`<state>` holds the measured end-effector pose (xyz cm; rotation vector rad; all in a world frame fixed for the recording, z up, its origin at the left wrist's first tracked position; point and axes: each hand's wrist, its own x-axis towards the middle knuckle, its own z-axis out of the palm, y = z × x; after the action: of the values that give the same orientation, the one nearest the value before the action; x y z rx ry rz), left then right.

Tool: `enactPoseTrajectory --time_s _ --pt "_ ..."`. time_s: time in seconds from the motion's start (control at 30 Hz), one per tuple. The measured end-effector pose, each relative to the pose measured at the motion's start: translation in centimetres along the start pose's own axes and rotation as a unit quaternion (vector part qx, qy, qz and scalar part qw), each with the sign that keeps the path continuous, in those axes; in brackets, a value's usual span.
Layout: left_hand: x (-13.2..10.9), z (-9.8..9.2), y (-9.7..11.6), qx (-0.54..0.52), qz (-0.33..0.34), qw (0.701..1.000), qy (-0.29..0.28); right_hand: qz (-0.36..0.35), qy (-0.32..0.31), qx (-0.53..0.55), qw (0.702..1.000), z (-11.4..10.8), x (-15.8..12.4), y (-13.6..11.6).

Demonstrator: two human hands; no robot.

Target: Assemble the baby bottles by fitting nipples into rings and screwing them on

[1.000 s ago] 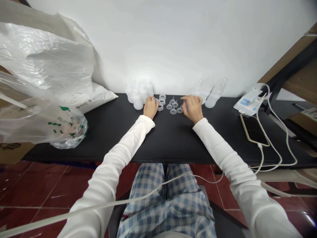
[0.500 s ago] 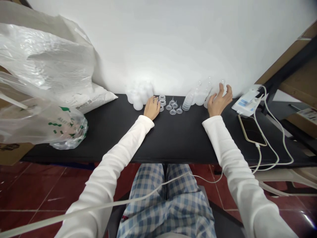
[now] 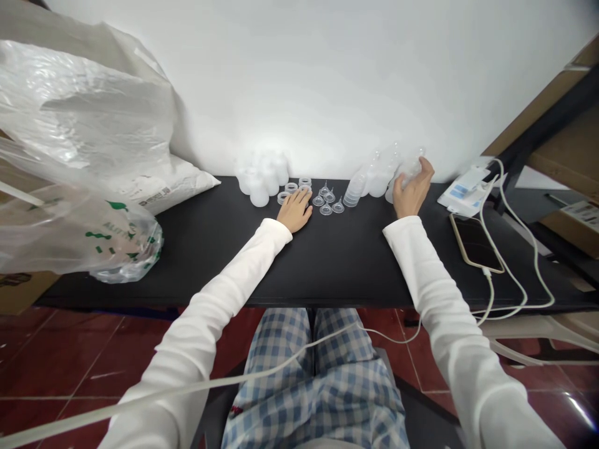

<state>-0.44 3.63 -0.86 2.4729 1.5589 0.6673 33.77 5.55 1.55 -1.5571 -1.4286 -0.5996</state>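
The right hand (image 3: 412,194) is curled around a clear plastic bottle (image 3: 409,171), holding it up near the white wall (image 3: 327,75), and the bottle leans to one side. The left hand (image 3: 294,211) lies flat and open on the black table (image 3: 327,265), with its fingers spread a little and pointing at the wall. Its fingertips are just beside some small clear rings (image 3: 291,188). Next to the rings, between the two hands, sit small clear nipples (image 3: 326,201) like the tops of baby bottles, with their pointy ends up. More clear bottles (image 3: 378,179) stand in a group by the wall, close to the right hand, and a short stack of clear plastic pieces (image 3: 355,190) stands in front of them. Past the left hand is a bunch of cloudy white plastic cups (image 3: 260,178). Far to the left, a big shiny plastic bag (image 3: 70,106) with green marks sits by a white sack (image 3: 159,188). To the right are a flat white packet (image 3: 463,196) and a phone (image 3: 475,243) on a thin white cord (image 3: 519,249). Both arms wear soft white sleeves (image 3: 421,262) and rest along the table. Checked blue pants (image 3: 313,386) show below the table edge, over a shiny red tile floor (image 3: 70,358).
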Motion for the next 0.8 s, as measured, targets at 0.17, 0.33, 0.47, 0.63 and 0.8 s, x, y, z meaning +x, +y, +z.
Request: enactPoseTrajectory --time_s 0.17,0.33,0.47,0.63,0.8 --pt "0.1 -0.6 0.5 0.040 -0.027 0.999 -0.009 0.041 0.033 0.004 0.999 -0.6 -0.1 -0.7" --pt "0.5 -0.8 0.6 0.054 -0.040 0.998 -0.020 0.052 0.082 0.003 0.995 -1.5 0.1 -1.8" --pt "0.7 -0.3 0.3 0.037 -0.035 0.999 -0.009 0.004 0.146 0.029 0.989 -1.9 0.5 -2.7" --pt "0.2 -0.4 0.1 -0.025 0.027 0.997 0.064 -0.027 0.216 0.098 0.971 -2.6 0.7 -4.3" --pt "-0.9 -0.9 1.4 -0.125 0.192 0.970 0.082 -0.041 0.228 0.206 0.951 -2.9 -0.9 -8.5"
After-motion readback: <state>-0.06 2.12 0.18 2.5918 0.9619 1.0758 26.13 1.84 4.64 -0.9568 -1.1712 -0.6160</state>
